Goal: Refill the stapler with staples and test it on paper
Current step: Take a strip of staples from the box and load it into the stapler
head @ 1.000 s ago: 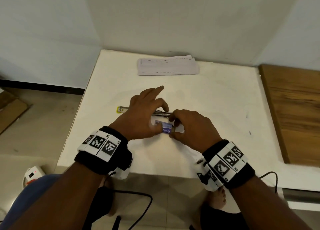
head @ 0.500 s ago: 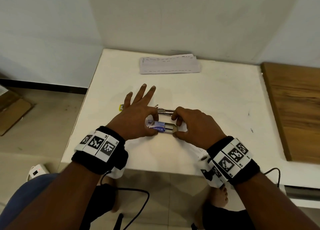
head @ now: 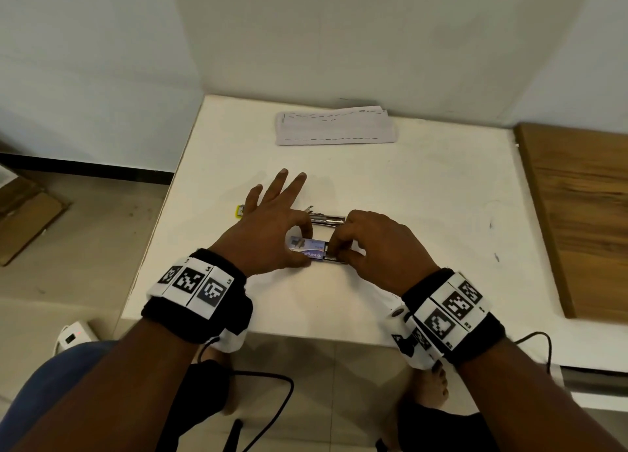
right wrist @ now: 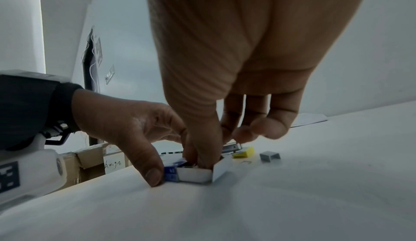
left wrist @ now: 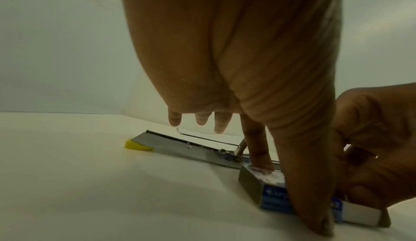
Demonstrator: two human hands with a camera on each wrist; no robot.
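White bench (head: 424, 247), head view, left to right.

Left hand (head: 268, 234): thumb and index finger pinch the sleeve of the small blue-and-white cardboard staple box (head: 307, 249), pinning it to the bench; the other three fingers are spread and lifted off the surface. Left grip: pinching the box.

Behind the left hand: the metal stapler with yellow plastic end (left wrist: 180, 147), swung open and lying flat along the bench, just beyond the box.

Staple box sits between the two hands, near the front middle of the bench. Its white inner tray is slid partway out on the right side.

Right hand (head: 377, 247): fingers curled, thumb and fingertips down in the open tray. Right grip: pinching at the tray; cannot tell whether staples are held.

Right wrist view: short grey strip of loose staples (right wrist: 270, 156) on the bench, near the stapler's yellow end.

Far edge: folded white paper with rows of staples (head: 336, 127).

Right: brown wooden board (head: 584, 213).
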